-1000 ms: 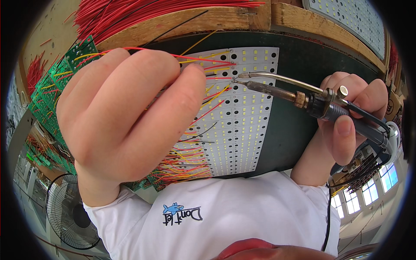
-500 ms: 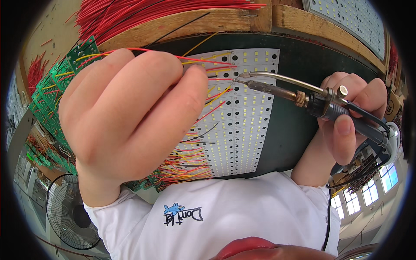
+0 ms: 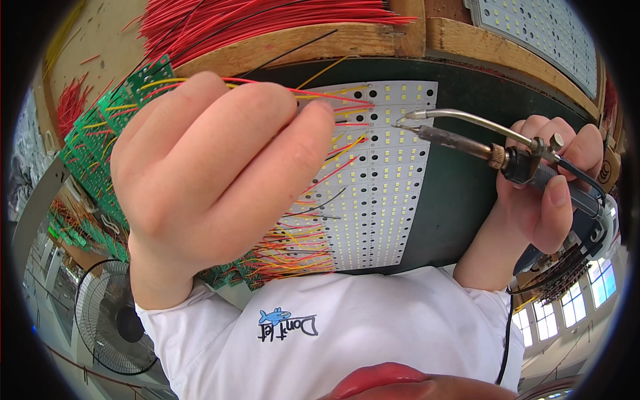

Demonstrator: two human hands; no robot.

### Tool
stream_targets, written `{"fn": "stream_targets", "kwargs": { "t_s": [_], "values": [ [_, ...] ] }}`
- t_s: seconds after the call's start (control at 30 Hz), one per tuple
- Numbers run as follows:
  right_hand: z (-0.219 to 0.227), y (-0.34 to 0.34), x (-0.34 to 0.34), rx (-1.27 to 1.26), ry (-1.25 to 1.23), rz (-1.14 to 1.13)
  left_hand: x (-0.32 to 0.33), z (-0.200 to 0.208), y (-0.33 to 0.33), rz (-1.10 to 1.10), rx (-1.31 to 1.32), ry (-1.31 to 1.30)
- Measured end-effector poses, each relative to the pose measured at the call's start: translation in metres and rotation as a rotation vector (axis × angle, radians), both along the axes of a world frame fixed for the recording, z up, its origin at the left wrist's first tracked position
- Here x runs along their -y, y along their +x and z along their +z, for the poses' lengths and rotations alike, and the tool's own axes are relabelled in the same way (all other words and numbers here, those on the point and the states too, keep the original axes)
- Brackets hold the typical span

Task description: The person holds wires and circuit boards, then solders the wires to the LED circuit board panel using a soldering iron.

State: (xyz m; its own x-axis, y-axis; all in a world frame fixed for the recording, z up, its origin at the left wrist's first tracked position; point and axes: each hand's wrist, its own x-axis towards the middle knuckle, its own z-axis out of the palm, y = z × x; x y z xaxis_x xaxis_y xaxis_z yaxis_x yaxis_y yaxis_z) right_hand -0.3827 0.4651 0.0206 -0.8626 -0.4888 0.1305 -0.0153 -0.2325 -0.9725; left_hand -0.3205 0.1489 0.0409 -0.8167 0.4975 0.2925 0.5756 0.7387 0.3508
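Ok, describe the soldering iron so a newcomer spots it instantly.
Find the dark green surface right of the white LED panel. Above it extends the soldering iron in the right hand. Unlike the thin red wires, it's thick with a curved metal tube.

You are in a workshop for electronics, which one can see from your soldering iron (image 3: 460, 143), the LED boards (image 3: 395, 168) on the dark bench (image 3: 460, 177), the green boards (image 3: 100, 172), the many red wires (image 3: 267, 30) lying in a bundle, and the fan (image 3: 107, 321) and the windows (image 3: 575, 309).
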Motion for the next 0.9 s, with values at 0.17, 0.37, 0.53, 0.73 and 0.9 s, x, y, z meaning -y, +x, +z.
{"fn": "stream_targets", "kwargs": {
  "t_s": [0.17,0.37,0.53,0.73,0.9],
  "values": [
    [0.004,0.006,0.002,0.136,-0.101,-0.107,0.019,0.035,0.003,0.054,-0.118,0.133],
    [0.002,0.007,0.001,0.112,-0.048,-0.131,0.020,0.062,0.031,0.316,0.198,-0.199],
    [-0.001,0.002,0.004,0.115,-0.082,-0.195,-0.002,0.035,0.043,0.407,-0.007,-0.236],
    [-0.003,0.002,0.017,0.105,-0.116,-0.215,0.005,0.029,0.046,0.355,-0.083,-0.236],
    [0.001,0.007,0.008,0.184,-0.200,-0.306,0.010,0.037,0.051,0.305,-0.040,-0.051]
  ]
}}
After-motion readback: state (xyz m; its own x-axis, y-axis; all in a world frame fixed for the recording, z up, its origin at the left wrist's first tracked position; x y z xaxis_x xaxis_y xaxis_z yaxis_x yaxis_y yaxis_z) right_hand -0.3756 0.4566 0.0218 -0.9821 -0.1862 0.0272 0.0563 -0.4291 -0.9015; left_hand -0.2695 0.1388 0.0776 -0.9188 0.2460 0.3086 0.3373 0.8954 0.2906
